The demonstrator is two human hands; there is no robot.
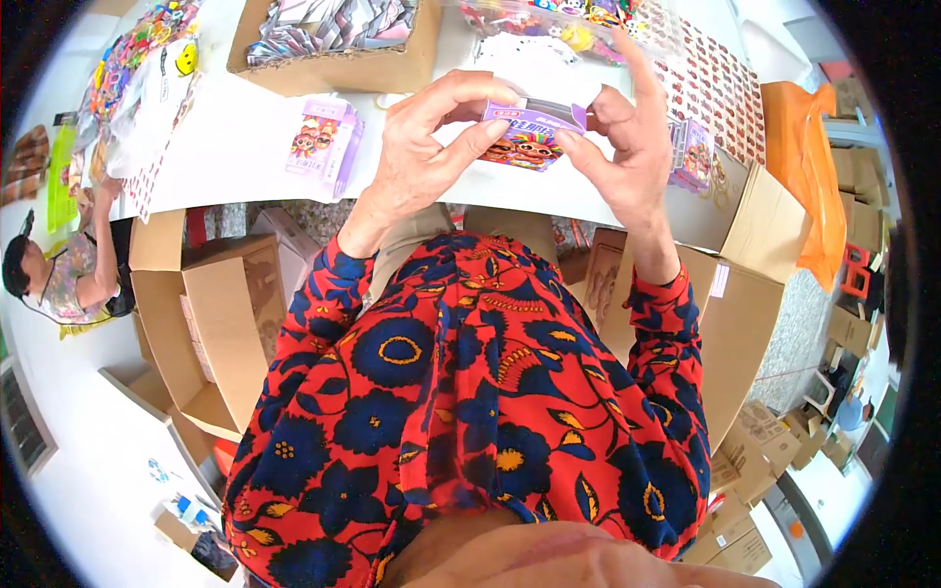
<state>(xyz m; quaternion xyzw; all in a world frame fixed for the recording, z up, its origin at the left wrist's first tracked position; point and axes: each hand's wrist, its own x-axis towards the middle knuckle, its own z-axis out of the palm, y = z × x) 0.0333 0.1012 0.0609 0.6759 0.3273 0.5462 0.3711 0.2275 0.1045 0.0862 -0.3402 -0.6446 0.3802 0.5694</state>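
Above the table's near edge, my two hands hold a small purple printed carton (524, 149) with cartoon faces on its front. Its top looks open, a purple flap standing up at the right end. My left hand (431, 137) grips the left end between thumb and fingers. At the right end, my right hand (627, 147) pinches the corner with its thumb and bent fingers, its index finger raised. Left of my hands lies a stack of flat purple printed cartons (319, 147). More purple cartons (694, 157) are piled just right of my right hand.
A cardboard box (407, 64) of silvery packets stands at the back. Behind my hands lie a clear bag of colourful pieces (578, 22) and printed sheets (716, 69). Open cardboard boxes (221, 323) flank my lap. An orange bag (799, 167) hangs right; another person (74, 265) sits left.
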